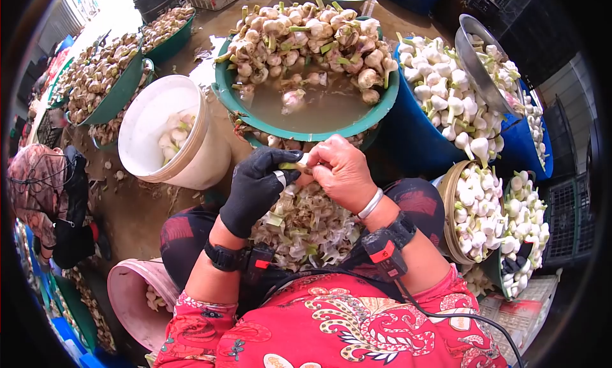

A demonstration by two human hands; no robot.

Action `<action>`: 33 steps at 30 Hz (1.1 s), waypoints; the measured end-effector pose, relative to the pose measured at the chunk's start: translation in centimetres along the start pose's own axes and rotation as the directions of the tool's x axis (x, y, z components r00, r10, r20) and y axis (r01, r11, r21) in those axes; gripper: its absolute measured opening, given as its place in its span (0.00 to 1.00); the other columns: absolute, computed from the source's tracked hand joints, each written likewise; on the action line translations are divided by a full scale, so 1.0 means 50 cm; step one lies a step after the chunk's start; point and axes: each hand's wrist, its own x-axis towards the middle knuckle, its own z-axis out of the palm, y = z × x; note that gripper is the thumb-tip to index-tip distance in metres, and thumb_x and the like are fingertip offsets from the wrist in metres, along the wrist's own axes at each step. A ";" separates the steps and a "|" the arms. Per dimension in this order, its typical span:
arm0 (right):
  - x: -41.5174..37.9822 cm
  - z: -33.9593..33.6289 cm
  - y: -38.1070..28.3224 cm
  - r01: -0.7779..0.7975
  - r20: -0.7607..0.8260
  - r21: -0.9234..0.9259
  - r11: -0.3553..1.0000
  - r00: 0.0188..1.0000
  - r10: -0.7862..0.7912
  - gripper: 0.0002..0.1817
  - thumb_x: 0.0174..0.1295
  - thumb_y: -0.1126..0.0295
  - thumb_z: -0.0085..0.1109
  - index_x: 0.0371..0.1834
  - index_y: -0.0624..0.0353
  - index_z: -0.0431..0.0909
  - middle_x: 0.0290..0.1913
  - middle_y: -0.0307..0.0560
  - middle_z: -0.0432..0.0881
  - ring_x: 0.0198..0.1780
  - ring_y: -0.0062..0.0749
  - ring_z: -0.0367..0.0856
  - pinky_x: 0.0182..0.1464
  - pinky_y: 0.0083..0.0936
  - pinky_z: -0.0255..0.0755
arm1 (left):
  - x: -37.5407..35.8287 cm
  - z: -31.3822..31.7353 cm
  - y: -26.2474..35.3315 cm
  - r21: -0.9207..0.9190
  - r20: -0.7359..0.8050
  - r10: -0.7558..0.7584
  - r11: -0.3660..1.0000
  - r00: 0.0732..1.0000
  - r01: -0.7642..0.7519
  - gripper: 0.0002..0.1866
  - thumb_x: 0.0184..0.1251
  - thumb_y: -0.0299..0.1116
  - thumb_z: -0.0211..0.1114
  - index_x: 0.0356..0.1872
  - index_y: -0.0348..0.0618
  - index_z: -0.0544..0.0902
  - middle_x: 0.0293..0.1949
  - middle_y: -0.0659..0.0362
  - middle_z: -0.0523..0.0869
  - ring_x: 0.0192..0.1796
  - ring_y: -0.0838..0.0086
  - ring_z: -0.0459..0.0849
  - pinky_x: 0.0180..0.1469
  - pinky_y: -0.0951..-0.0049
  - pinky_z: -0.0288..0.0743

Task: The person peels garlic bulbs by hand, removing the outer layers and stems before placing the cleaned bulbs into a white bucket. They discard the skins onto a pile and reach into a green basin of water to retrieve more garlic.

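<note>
My left hand (254,184), in a black glove with a white band on one finger, is closed around a garlic bulb (302,164) with a green stem. My bare right hand (345,174) pinches the same bulb from the other side, its fingers partly hiding it. Below both hands, a heap of garlic skins (310,224) fills my lap. Just beyond them stands a green basin (310,137) of murky water. Unpeeled garlic bulbs (296,40) are piled along its far side, and a few sit in the water.
At left stands a white bucket (215,145) with some peeled garlic. Blue tubs of white bulbs (440,81) and a bucket of cleaned garlic (479,212) stand at right. A pink bucket (137,304) is by my left leg. Another person (48,196) bends at far left.
</note>
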 end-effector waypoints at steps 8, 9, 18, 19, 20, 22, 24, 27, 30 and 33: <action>-0.053 0.010 0.011 0.093 0.135 -0.360 0.928 0.990 -0.047 0.08 0.50 0.69 0.55 0.31 0.59 0.70 0.31 0.54 0.74 0.35 0.53 0.75 0.39 0.46 0.71 | -0.003 -0.010 -0.007 -0.396 0.054 -0.301 0.869 0.952 0.297 0.13 0.58 0.24 0.67 0.45 0.36 0.83 0.39 0.57 0.85 0.36 0.72 0.83 0.42 0.74 0.77; -0.071 0.014 0.026 0.111 0.194 -0.447 0.887 0.981 -0.025 0.07 0.50 0.70 0.55 0.30 0.60 0.71 0.31 0.55 0.75 0.35 0.55 0.75 0.39 0.46 0.72 | 0.000 -0.015 -0.010 -0.617 0.072 -0.319 0.730 0.945 0.293 0.15 0.60 0.26 0.63 0.50 0.35 0.80 0.40 0.57 0.84 0.39 0.72 0.83 0.44 0.73 0.78; -0.051 0.012 0.044 -0.249 0.253 -0.169 0.953 0.924 0.287 0.10 0.46 0.66 0.65 0.25 0.60 0.77 0.22 0.47 0.80 0.24 0.30 0.77 0.30 0.27 0.73 | 0.007 -0.023 0.007 -0.459 0.044 -0.225 0.861 0.973 0.220 0.13 0.68 0.28 0.58 0.51 0.36 0.79 0.45 0.55 0.82 0.37 0.72 0.83 0.39 0.70 0.80; -0.051 0.012 0.037 -0.200 0.414 -0.146 0.969 0.877 0.244 0.11 0.45 0.65 0.64 0.30 0.60 0.79 0.27 0.52 0.81 0.29 0.38 0.80 0.35 0.32 0.75 | 0.012 -0.031 -0.008 -0.692 0.084 -0.310 0.666 0.947 0.279 0.13 0.68 0.31 0.59 0.50 0.38 0.79 0.41 0.57 0.83 0.34 0.75 0.81 0.35 0.73 0.79; -0.052 0.009 0.031 -0.154 0.560 -0.115 0.981 0.806 0.192 0.14 0.45 0.65 0.63 0.34 0.61 0.81 0.31 0.56 0.83 0.35 0.47 0.83 0.41 0.37 0.76 | 0.012 -0.044 0.004 -0.593 -0.081 -0.298 0.781 0.951 0.195 0.12 0.68 0.32 0.61 0.49 0.39 0.80 0.36 0.59 0.84 0.33 0.77 0.80 0.34 0.75 0.77; -0.049 -0.004 0.039 -0.043 0.750 -0.172 0.984 0.642 0.159 0.21 0.47 0.64 0.62 0.47 0.58 0.82 0.39 0.57 0.84 0.44 0.50 0.83 0.49 0.37 0.75 | 0.036 -0.143 0.001 -0.032 -0.335 -0.058 0.998 0.940 0.050 0.09 0.66 0.28 0.64 0.44 0.38 0.83 0.39 0.60 0.84 0.37 0.78 0.81 0.42 0.75 0.76; -0.023 -0.022 0.056 -0.016 0.609 -0.319 0.948 0.763 0.218 0.17 0.50 0.65 0.60 0.43 0.58 0.82 0.37 0.55 0.85 0.43 0.50 0.84 0.47 0.36 0.76 | 0.057 -0.260 -0.019 0.565 -0.334 0.241 0.825 0.911 -0.011 0.13 0.61 0.26 0.66 0.47 0.35 0.82 0.42 0.55 0.85 0.45 0.70 0.82 0.49 0.71 0.76; 0.023 -0.046 0.051 -0.348 0.530 -0.041 0.937 0.787 0.316 0.11 0.49 0.77 0.54 0.36 0.60 0.82 0.32 0.55 0.84 0.37 0.51 0.84 0.43 0.35 0.77 | 0.115 -0.252 0.027 0.714 -0.234 0.280 0.700 0.931 -0.032 0.15 0.58 0.22 0.65 0.48 0.35 0.82 0.44 0.52 0.85 0.46 0.68 0.82 0.52 0.71 0.75; 0.022 -0.028 0.125 -0.063 0.518 -0.106 0.992 0.849 0.109 0.16 0.45 0.81 0.51 0.39 0.62 0.80 0.40 0.53 0.83 0.43 0.46 0.82 0.47 0.34 0.76 | 0.212 -0.110 0.021 0.557 0.029 -0.037 0.830 0.999 0.015 0.20 0.55 0.30 0.69 0.50 0.39 0.82 0.42 0.47 0.84 0.44 0.60 0.83 0.49 0.66 0.75; 0.012 -0.027 0.158 -0.014 0.439 -0.276 0.961 0.888 0.139 0.16 0.47 0.75 0.54 0.42 0.62 0.80 0.42 0.55 0.79 0.47 0.52 0.78 0.52 0.38 0.73 | 0.308 -0.008 -0.076 0.745 0.263 -0.107 0.654 0.959 -0.132 0.35 0.48 0.41 0.74 0.62 0.51 0.74 0.50 0.43 0.81 0.54 0.51 0.79 0.57 0.57 0.72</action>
